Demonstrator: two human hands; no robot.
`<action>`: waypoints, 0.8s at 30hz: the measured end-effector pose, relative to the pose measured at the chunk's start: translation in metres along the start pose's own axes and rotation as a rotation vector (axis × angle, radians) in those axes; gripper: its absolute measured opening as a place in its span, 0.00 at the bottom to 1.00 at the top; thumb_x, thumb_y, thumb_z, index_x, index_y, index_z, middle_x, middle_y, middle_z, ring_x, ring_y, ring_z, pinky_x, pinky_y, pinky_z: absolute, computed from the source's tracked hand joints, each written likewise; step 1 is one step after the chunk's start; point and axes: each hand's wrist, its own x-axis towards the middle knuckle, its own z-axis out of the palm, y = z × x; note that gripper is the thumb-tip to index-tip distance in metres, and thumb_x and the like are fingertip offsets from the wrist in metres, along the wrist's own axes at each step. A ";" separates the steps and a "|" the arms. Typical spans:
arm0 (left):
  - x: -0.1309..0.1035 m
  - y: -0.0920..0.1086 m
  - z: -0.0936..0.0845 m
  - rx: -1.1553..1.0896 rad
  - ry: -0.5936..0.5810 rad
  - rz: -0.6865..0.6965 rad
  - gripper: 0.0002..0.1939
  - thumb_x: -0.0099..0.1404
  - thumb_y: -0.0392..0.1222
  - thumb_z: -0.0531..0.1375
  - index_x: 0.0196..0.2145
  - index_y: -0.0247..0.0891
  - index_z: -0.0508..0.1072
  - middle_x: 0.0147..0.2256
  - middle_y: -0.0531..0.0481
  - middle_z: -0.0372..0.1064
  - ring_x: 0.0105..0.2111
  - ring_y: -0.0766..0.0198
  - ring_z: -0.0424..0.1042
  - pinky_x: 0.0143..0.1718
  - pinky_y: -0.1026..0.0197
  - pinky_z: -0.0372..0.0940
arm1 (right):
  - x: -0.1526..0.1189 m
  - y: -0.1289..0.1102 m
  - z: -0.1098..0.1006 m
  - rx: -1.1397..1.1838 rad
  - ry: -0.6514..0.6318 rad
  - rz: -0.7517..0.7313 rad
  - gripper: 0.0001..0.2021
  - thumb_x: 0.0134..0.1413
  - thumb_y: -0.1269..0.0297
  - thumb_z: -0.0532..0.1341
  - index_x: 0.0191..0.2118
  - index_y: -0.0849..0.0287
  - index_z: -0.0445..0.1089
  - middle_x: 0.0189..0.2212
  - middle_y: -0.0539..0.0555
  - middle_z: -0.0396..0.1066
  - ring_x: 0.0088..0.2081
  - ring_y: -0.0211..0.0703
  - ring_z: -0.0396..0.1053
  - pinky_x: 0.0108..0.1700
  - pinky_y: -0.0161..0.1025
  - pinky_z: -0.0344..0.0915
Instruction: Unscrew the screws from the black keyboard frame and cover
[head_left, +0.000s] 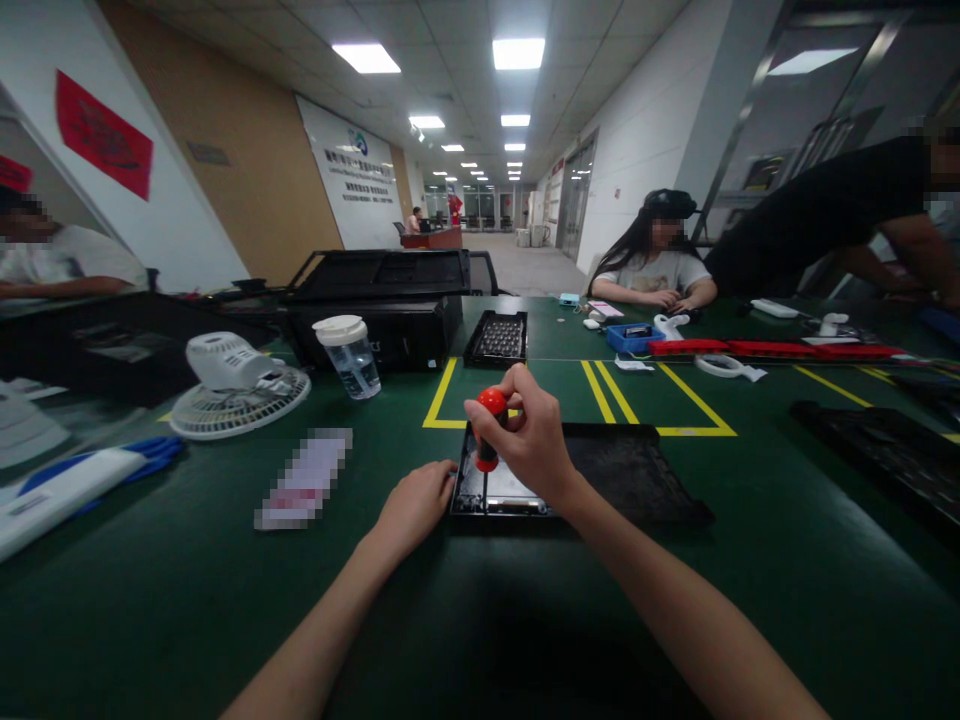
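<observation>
My right hand (529, 430) is wrapped round a red and black screwdriver (487, 462), held upright with its shaft pointing down into the left part of a shallow black tray (615, 470). A silvery plate (502, 492) lies in that part of the tray, close to the shaft. Whether the tip touches anything is too small to tell. At the tray's left edge rests my left hand (420, 497), its fingers together against the rim and its fingertips partly hidden.
Beyond the tray stands a black tray of small parts (496, 338). To the left are a lidded cup (349, 355), a white fan (240, 385) and a blurred flat item (304, 480). A blue bin (631, 338) lies ahead right, near a seated person (660, 265).
</observation>
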 end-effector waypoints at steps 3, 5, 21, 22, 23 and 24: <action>0.000 -0.001 0.000 0.002 0.005 0.003 0.16 0.64 0.44 0.46 0.44 0.41 0.68 0.43 0.46 0.69 0.42 0.60 0.69 0.43 0.61 0.60 | 0.000 0.000 0.001 -0.019 0.038 -0.006 0.14 0.49 0.59 0.59 0.26 0.57 0.51 0.21 0.46 0.54 0.22 0.32 0.57 0.21 0.30 0.57; -0.001 -0.002 0.001 -0.004 0.007 0.007 0.16 0.64 0.43 0.46 0.44 0.42 0.68 0.43 0.46 0.69 0.42 0.60 0.69 0.43 0.61 0.60 | 0.000 0.002 0.001 -0.026 0.065 0.002 0.14 0.49 0.59 0.59 0.26 0.56 0.51 0.22 0.46 0.54 0.22 0.32 0.57 0.21 0.31 0.58; 0.000 0.000 -0.001 -0.003 -0.011 -0.015 0.16 0.64 0.42 0.47 0.45 0.41 0.68 0.44 0.46 0.69 0.43 0.61 0.69 0.44 0.62 0.60 | 0.004 0.011 0.001 0.091 0.105 0.092 0.14 0.46 0.60 0.61 0.27 0.57 0.53 0.23 0.44 0.57 0.22 0.31 0.62 0.20 0.27 0.59; 0.000 -0.001 -0.002 -0.005 -0.010 -0.011 0.16 0.63 0.42 0.47 0.45 0.41 0.68 0.43 0.47 0.70 0.43 0.61 0.69 0.44 0.62 0.60 | 0.005 0.012 0.001 0.145 0.089 0.115 0.14 0.46 0.61 0.61 0.28 0.57 0.53 0.22 0.44 0.57 0.22 0.31 0.63 0.21 0.27 0.60; -0.001 -0.001 -0.002 -0.007 -0.007 -0.006 0.16 0.63 0.42 0.47 0.45 0.41 0.68 0.43 0.47 0.70 0.43 0.61 0.69 0.44 0.63 0.60 | 0.006 0.014 0.001 0.215 0.066 0.139 0.13 0.46 0.61 0.61 0.29 0.57 0.53 0.22 0.43 0.57 0.22 0.31 0.63 0.21 0.27 0.61; -0.001 -0.001 -0.002 -0.009 -0.004 -0.002 0.16 0.63 0.42 0.47 0.45 0.41 0.68 0.43 0.47 0.70 0.42 0.61 0.69 0.44 0.63 0.60 | 0.008 0.016 0.001 0.299 0.038 0.163 0.13 0.47 0.62 0.61 0.30 0.57 0.53 0.23 0.43 0.59 0.22 0.31 0.65 0.22 0.28 0.63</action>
